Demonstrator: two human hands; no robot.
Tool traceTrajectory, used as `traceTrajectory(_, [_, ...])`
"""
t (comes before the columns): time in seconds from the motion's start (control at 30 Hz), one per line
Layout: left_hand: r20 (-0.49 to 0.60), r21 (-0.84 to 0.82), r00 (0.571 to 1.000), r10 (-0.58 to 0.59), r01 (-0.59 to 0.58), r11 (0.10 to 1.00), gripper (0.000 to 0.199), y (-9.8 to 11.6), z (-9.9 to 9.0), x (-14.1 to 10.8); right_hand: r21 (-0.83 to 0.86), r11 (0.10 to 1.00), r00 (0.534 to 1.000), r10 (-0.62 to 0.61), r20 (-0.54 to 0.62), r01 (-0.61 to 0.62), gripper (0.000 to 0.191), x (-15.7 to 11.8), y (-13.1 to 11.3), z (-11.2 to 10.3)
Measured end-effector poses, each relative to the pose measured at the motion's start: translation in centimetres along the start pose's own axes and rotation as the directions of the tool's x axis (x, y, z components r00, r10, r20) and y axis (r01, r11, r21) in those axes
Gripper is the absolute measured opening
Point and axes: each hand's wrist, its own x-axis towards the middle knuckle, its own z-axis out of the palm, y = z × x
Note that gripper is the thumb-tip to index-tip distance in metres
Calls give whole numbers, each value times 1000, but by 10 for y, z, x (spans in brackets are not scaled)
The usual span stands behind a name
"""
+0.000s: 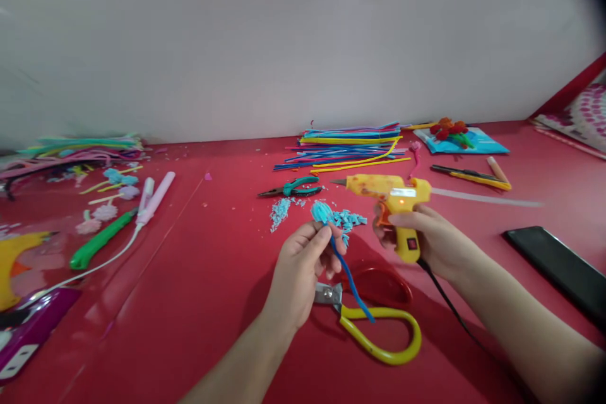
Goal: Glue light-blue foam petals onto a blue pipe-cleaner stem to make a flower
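Observation:
Between the thumb and fingers of my left hand [299,271] is a pipe cleaner flower, with a light blue head [322,212] and a dark blue stem [353,283] slanting down to the right. My right hand [428,233] grips a yellow glue gun [402,192] by its handle, fingers at the orange trigger. The gun's nozzle points left, a little above and right of the flower head and apart from it. A clear glue stick [487,197] sticks out of the gun's back. Beneath the stem lie scissors [388,353] with yellow and red handles.
Light blue clippings [348,221] and pliers [288,188] lie beyond my hands. Bundled pipe cleaners [350,148] are at the back. On the right are a phone [556,268], a utility knife [473,175] and red flowers [447,129]; on the left, a green-handled tool [101,241] and a power strip [40,328].

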Motion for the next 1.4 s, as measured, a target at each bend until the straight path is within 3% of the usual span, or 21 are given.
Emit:
traceTrajectory(0.1, [2,-5,1000,-23,23,1000,15,2,0,-1,13,997,995,-77,59,77,12,-8,-2,7])
traceTrajectory(0.27, [-41,40,999,-9,11,999,16,3,-3,0,-237,956,984,-179,6,175,18,-21,-2,11])
traceTrajectory(0.4, [-89,50,995,37,-32,998,16,0,-6,2,-478,843,965,-259,41,247,22,-34,-2,18])
traceTrajectory(0.53, [-109,38,993,45,-41,998,16,-4,-7,2,-595,723,928,-354,116,351,26,-39,-3,26])
traceTrajectory(0.67, [-101,12,994,37,-36,999,16,-5,-7,2,-637,651,895,-419,154,414,21,-39,-4,30])
traceTrajectory(0.83, [-91,-3,995,28,-29,1000,16,-3,-6,1,-666,617,888,-431,161,420,18,-41,-6,33])
traceTrajectory(1.07, [-80,5,997,17,-16,1000,16,0,-5,0,-676,604,881,-448,150,422,17,-41,-7,36])
traceTrajectory(1.4, [-92,20,996,12,-10,1000,16,1,-4,0,-679,631,907,-402,128,376,15,-40,-6,35])
